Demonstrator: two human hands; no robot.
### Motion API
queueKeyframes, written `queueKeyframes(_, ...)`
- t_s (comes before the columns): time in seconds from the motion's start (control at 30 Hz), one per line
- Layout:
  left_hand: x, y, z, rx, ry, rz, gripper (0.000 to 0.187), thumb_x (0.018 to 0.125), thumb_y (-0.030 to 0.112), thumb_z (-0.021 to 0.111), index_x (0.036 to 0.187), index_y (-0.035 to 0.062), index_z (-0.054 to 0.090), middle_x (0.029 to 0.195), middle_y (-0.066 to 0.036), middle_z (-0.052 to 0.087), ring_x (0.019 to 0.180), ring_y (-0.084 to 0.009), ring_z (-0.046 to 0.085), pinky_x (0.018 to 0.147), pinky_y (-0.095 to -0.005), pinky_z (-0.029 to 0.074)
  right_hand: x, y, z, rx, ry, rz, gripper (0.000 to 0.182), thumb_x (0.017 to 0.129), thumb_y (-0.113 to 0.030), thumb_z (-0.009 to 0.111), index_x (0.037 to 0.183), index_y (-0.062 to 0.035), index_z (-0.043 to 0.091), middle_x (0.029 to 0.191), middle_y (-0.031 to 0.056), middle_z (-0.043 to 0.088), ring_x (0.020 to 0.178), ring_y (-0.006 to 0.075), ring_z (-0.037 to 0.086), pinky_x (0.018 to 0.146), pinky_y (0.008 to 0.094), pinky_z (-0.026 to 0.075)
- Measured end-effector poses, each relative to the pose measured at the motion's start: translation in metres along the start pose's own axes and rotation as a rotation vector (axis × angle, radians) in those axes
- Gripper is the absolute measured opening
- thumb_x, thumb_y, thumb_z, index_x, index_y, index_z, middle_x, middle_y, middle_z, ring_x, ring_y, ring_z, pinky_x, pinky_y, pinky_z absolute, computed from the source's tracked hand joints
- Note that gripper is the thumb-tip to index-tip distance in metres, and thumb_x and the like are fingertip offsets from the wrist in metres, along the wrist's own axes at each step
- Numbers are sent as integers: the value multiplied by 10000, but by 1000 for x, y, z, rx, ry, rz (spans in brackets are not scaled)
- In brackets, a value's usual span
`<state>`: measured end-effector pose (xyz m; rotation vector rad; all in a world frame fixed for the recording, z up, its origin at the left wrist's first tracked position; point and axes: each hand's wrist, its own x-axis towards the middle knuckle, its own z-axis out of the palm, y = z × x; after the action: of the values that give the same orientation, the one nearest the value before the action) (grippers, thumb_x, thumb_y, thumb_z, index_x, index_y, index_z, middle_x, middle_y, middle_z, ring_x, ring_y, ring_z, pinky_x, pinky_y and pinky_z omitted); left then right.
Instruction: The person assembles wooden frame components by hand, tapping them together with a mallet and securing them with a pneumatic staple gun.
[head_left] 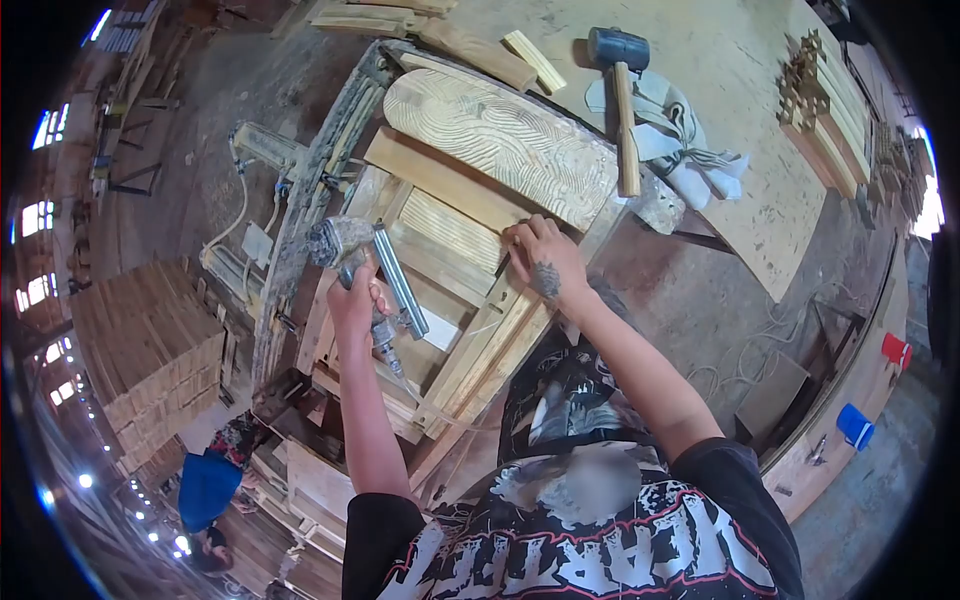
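My left hand is wrapped round the handle of a pneumatic nail gun, held above the left side of a wooden frame. The gun's long metal magazine slants down to the right, and an air hose joins its lower end. My right hand lies at the right end of a wooden board along the frame's far side, fingers and thumb bent about it. Just beyond lies a thick, round-ended plank with wavy grain.
A rubber mallet lies beside a grey cloth on the far right. Stacked boards stand at the left, and wood strips at the right. Another person is at lower left. A red cup and blue cup sit far right.
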<state>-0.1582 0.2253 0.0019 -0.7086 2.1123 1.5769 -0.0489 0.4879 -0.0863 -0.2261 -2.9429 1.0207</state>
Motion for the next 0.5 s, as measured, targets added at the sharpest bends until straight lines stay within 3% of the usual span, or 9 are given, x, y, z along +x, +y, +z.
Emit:
queueKeyframes(0.33,-5,0,-2,17,54,0,171,929,176,605,889,21,545,582,-10,472,441,-110,470,407,-293,425,1,-1,-1,-7,-28,18,252,848,-198,640,1085,-118,604,1049,89,557,1026,259,597,828,380,523)
queueKeyframes(0.5,-43,-21,-35,60,25,70,212,927,205,641,861,39,527,591,-8,488,444,-107,467,425,-290,398,0,1,1,-30,13,0,245,845,-213,637,1069,-121,604,1027,92,549,1003,265,596,816,383,523)
